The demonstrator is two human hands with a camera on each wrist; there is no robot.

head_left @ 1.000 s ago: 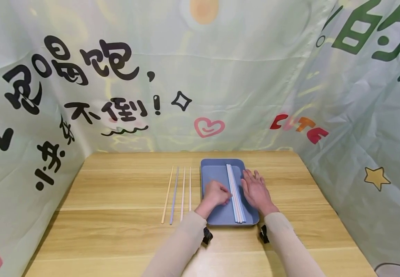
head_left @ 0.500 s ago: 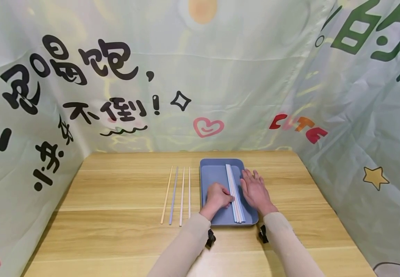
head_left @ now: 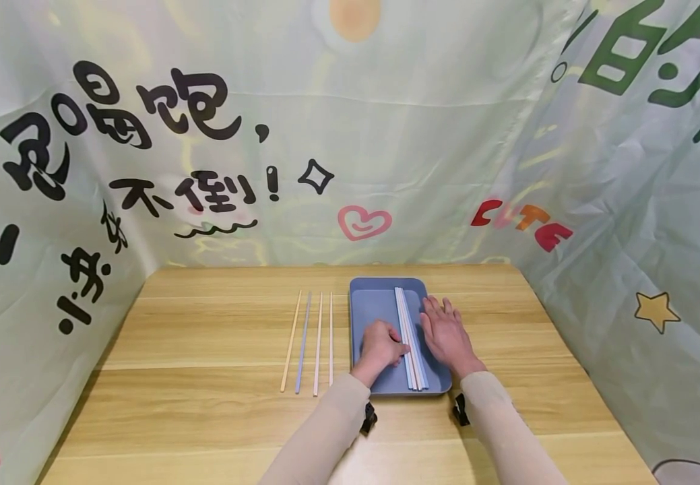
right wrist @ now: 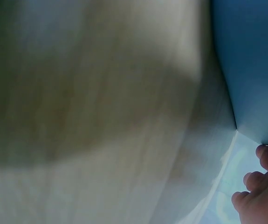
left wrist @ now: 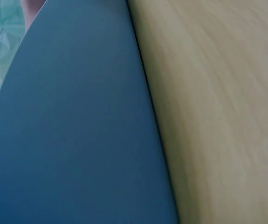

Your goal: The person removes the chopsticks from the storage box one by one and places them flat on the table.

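Note:
A bundle of several pale chopsticks [head_left: 404,313], white, pink and light blue, lies lengthwise in a blue-grey tray [head_left: 374,296]. My left hand [head_left: 381,345] reaches over the tray's left side, its fingers curled, and pinches at the left edge of the bundle with thumb and index finger. The fingertips partly cover the sticks there. My right hand [head_left: 445,333] rests along the tray's right rim with fingers extended. In the right wrist view, the right hand's fingers [right wrist: 257,182] show beside the tray wall [right wrist: 255,70]. The left wrist view shows mainly the tray's outer wall [left wrist: 82,121].
Left of the tray, several single chopsticks lie spaced apart, among them a yellow one [head_left: 291,343], a blue-violet one [head_left: 303,343] and a pink one [head_left: 318,343]. They rest on a wooden table [head_left: 204,337]. Printed fabric [head_left: 434,148] hangs around the back and sides.
My left hand has shifted slightly right to the bundle, and its fingertips now meet the chopsticks' left edge. The right hand keeps its place on the tray rim.

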